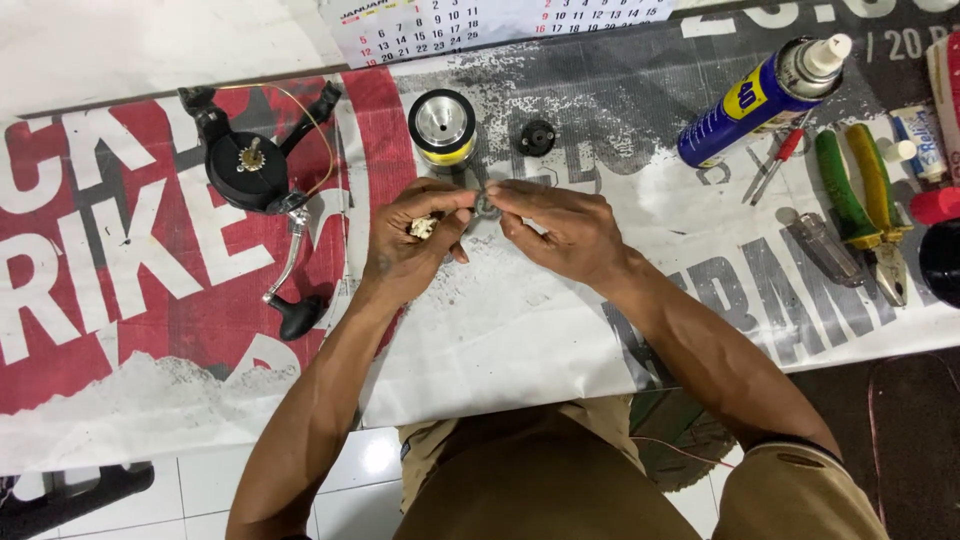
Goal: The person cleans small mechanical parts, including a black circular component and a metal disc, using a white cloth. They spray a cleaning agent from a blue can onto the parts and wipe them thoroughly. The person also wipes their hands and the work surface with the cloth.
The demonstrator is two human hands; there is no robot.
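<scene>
Small round metal part [487, 206] pinched between both hands: left hand [410, 245] and right hand [560, 230] fingertips together, counter middle; spool [442, 128] just beyond, toward far edge.

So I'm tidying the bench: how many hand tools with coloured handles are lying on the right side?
2: green-and-yellow-handled pliers near the right edge, and a small red-handled screwdriver just left of them, below the blue spray can. More may lie beyond the frame's right edge.

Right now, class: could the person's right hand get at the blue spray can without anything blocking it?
Probably yes. The right hand is pinching a small metal part, so it must free up first; bare banner lies between it and the blue spray can.
</scene>
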